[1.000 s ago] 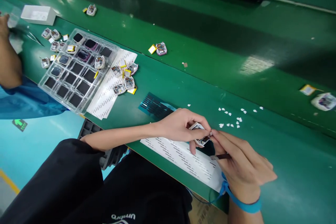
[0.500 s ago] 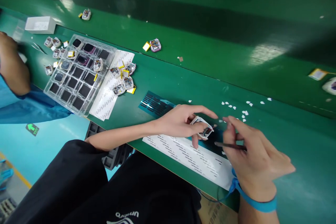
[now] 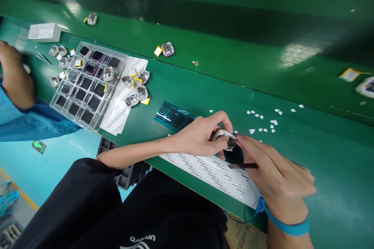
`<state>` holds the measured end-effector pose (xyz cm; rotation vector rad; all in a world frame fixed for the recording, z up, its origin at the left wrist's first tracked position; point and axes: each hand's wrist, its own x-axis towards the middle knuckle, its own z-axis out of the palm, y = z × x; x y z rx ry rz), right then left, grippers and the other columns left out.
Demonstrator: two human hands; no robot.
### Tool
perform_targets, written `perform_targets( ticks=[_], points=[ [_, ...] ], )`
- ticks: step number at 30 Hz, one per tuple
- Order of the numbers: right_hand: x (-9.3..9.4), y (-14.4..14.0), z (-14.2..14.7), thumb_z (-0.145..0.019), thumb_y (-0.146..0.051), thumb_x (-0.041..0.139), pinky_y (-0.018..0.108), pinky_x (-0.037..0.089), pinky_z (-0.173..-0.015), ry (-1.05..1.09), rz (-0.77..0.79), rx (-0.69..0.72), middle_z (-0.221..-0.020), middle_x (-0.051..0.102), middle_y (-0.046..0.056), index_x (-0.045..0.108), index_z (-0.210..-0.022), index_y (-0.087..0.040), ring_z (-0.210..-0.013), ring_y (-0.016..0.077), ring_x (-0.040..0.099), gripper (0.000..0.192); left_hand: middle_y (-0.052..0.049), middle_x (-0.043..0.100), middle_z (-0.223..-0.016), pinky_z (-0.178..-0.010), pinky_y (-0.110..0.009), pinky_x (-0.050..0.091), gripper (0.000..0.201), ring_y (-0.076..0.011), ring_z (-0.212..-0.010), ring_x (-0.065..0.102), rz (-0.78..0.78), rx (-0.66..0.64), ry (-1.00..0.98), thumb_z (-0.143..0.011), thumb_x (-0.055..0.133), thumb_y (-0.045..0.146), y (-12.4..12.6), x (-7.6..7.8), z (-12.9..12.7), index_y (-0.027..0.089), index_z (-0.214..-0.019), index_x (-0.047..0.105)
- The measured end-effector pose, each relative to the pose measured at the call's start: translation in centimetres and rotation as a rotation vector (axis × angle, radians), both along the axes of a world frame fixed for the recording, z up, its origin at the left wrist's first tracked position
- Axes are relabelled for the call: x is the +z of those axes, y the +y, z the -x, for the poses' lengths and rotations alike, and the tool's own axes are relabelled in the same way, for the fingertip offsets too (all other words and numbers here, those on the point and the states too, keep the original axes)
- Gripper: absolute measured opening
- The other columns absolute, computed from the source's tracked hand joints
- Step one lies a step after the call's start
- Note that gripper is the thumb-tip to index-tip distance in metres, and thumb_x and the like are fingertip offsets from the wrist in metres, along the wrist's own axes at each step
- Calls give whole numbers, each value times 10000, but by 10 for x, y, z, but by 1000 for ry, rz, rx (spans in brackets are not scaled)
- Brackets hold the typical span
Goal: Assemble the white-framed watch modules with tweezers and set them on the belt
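Observation:
My left hand (image 3: 198, 137) is closed around a small white smartwatch case (image 3: 230, 144), whose open side shows circuitry and wires. My right hand (image 3: 276, 169) has its thumb and index fingertip at the right edge of that case. A thin dark flat-ended tool (image 3: 242, 166) is tucked in the same hand and points left; its kind is unclear. What the right fingertips pinch is hidden. Beneath the hands lie a white printed sheet (image 3: 201, 165) and a blue film with dark strips (image 3: 172, 116).
Small white stickers (image 3: 274, 122) lie scattered beyond my right hand. To the left are several opened watches with yellow-edged batteries (image 3: 142, 92) and a clear compartment tray (image 3: 87, 82). A white box (image 3: 44, 33) stands farther back. A co-worker's arm (image 3: 17, 78) is at the far left.
My right hand has moved left to the watch case, bringing its fingertips against the edge. My left index finger has curled in, and the case is tilted more.

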<state>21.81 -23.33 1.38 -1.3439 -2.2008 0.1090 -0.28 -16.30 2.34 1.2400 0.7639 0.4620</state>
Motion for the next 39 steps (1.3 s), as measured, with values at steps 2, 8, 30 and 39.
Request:
perform_targets(
  ticks=[2,8,30,39],
  points=[
    [-2,-1,0,-995,-87,612,314,572,-675,-68,-28,-13,-1208,813,-13,647,-1451,-381,-881,183,792,544,78,632,-639,-455,-189,394,164,-150,-645,781,-30,-14,13,-940,562,176,-2,0,0,224,-1058,458],
    [0,1,3,-991,-110,616,320,534,-623,-168,-88,50,-1245,804,22,447,-1630,-327,-812,182,783,695,65,640,-670,-575,-226,455,120,-111,-621,679,-177,9,122,-945,577,220,-1,5,0,225,-1024,487],
    [14,18,23,-984,-413,690,290,479,-532,485,414,-132,-821,739,11,713,-846,-266,-656,143,645,203,58,706,-720,-602,-216,461,116,-107,-653,719,-264,-51,99,-968,549,236,-7,3,-1,231,-1044,461],
    [16,20,26,-959,-386,719,264,474,-512,604,330,-107,-875,748,30,764,-880,-248,-636,128,619,165,-14,801,-888,-794,-265,557,273,-139,-828,780,-337,-84,66,-1037,577,364,-5,-3,3,204,-1248,511]
  ],
)
